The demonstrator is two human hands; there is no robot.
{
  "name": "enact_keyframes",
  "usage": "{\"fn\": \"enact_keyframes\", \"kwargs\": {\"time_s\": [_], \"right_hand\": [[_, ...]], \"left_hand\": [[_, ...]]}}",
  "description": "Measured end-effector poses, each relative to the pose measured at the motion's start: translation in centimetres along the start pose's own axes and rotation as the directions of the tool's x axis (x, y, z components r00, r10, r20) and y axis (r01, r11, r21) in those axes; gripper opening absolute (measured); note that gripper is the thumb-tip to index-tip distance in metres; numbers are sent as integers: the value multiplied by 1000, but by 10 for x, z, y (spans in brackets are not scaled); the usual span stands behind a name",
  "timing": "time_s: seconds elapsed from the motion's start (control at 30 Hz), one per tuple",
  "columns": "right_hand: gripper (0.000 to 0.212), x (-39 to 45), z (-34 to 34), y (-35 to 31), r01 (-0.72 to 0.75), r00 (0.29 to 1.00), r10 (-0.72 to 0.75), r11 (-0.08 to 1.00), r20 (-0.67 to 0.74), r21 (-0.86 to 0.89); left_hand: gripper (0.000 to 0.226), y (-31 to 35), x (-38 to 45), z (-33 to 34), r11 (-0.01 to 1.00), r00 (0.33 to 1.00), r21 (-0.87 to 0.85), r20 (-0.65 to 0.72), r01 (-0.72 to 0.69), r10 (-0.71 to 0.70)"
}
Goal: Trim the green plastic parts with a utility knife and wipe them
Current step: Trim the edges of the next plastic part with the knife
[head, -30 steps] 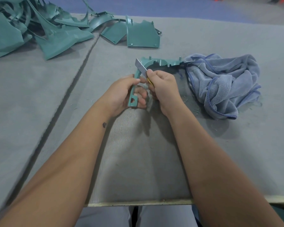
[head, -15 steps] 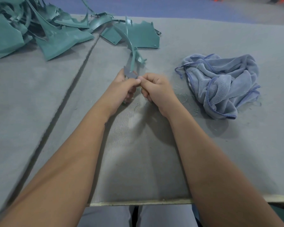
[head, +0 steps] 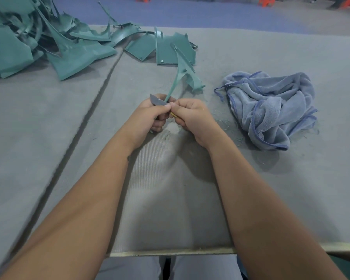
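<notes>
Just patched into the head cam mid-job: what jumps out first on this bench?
Dead centre, the left hand grips a curved green plastic part that sticks up and away, while the right hand holds a utility knife against it, blade pointing left. A crumpled blue cloth lies to the right, and a heap of green parts fills the far left corner.

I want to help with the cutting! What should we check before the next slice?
1. Left hand holds the green plastic part: ok.
2. Right hand holds the utility knife: ok.
3. Blade pointing away from fingers: cannot tell.
4. Blue towel nearby for wiping: ok.
5. More green parts waiting in the pile: ok.
</notes>
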State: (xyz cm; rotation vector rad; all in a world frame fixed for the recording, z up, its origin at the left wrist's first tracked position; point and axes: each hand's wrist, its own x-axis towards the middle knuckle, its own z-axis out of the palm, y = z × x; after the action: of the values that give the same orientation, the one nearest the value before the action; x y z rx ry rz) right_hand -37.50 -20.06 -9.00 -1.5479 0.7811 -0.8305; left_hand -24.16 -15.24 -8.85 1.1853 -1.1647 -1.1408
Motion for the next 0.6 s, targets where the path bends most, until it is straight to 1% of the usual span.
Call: {"fn": "enact_keyframes", "kwargs": {"time_s": [0.17,0.27,0.4,0.5,0.6], "right_hand": [[31,2,-1,0,9,999,-9,1000,-32,-9],[29,3,0,2,17,996,-20,999,-86,-34],[31,5,1,4,24,992,-30,998,-124,-50],[36,5,1,6,31,989,-39,997,-140,-64],[37,5,2,6,26,988,-37,997,-153,-75]], "left_hand": [[24,-2,-2,-4,1000,997,-7,78,-20,21],[24,-1,-2,-3,1000,998,1,65,-21,21],[39,0,-2,0,1000,998,-1,51,-26,26],[34,-1,-2,1,999,999,13,10,-33,33],[18,-1,-1,4,997,998,68,-39,-37,40]]}}
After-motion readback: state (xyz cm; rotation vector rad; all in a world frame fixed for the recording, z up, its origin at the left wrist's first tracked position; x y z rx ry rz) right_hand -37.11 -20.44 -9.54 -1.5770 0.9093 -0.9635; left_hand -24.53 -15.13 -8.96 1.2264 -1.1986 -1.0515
